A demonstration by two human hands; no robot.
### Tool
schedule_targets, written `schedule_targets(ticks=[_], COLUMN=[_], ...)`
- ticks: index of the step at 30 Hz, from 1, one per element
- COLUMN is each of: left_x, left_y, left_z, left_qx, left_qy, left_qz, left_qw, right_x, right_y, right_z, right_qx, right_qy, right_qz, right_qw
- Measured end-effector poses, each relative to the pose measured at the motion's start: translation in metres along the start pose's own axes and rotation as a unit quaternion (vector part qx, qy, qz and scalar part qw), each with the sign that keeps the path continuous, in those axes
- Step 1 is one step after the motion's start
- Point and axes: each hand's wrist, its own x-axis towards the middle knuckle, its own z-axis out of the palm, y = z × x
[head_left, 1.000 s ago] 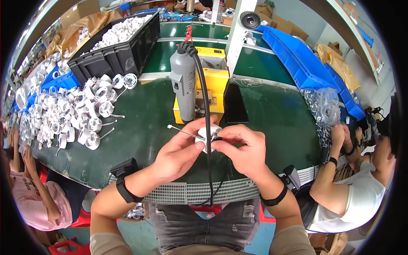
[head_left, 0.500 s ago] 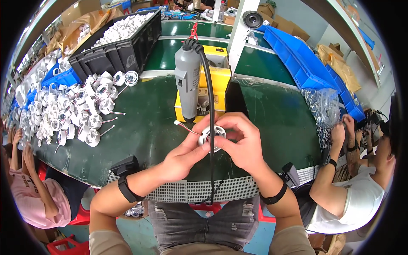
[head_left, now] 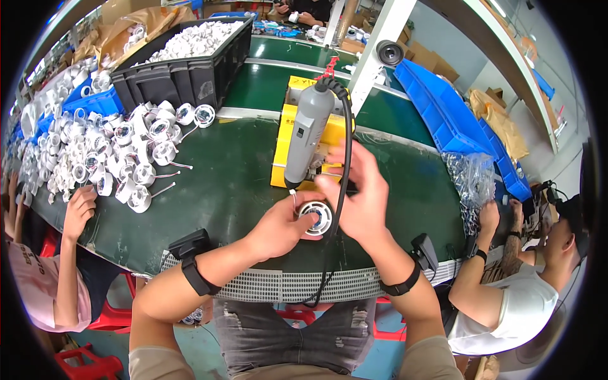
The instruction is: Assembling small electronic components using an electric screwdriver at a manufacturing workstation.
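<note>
White, round and open-faced, a slotted ring housing (head_left: 323, 215) sits in the left hand (head_left: 278, 227), whose fingers are closed round it, thumb pressed over its face. A thin wire lead (head_left: 294, 199) rises from it at about eleven o'clock. At two o'clock from the housing is the right hand (head_left: 362, 195), blurred, its fingers loosely spread with nothing visible in their grasp; whether the fingertips touch anything, I cannot tell. A black cable (head_left: 349, 120) crosses in front of them. Toward twelve o'clock, a grey electric screwdriver (head_left: 308, 130) hangs tilted before a yellow machine (head_left: 283, 142), its tip near the housing at eleven. Similar white housings (head_left: 92, 162) are heaped between nine and ten, a black crate (head_left: 168, 85) stands beyond them toward eleven, and a long blue tray (head_left: 443, 126) lies between one and two.
</note>
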Motion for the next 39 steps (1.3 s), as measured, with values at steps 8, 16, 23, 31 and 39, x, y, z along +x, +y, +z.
schedule_targets(ticks=[8,16,23,31,39], left_x=[0.000,0.004,0.005,0.006,0.007], left_y=[0.002,0.009,0.009,0.012,0.014], left_z=[-0.002,-0.008,-0.008,-0.008,-0.008], left_qx=[0.031,0.004,0.000,0.016,0.013], left_qy=[0.015,0.060,0.065,0.087,0.108], left_qz=[-0.046,-0.123,-0.130,-0.137,-0.134], left_qw=[0.998,0.991,0.989,0.987,0.985], right_x=[0.025,0.062,0.066,0.065,0.063], right_y=[0.003,0.003,0.004,0.010,0.011], right_z=[0.051,0.049,0.055,0.054,0.051], right_qx=[0.106,0.198,0.250,0.215,0.217], right_qy=[-0.002,0.188,0.215,0.191,0.173], right_qz=[-0.002,-0.019,-0.017,-0.010,-0.007], right_qw=[0.994,0.962,0.944,0.958,0.961])
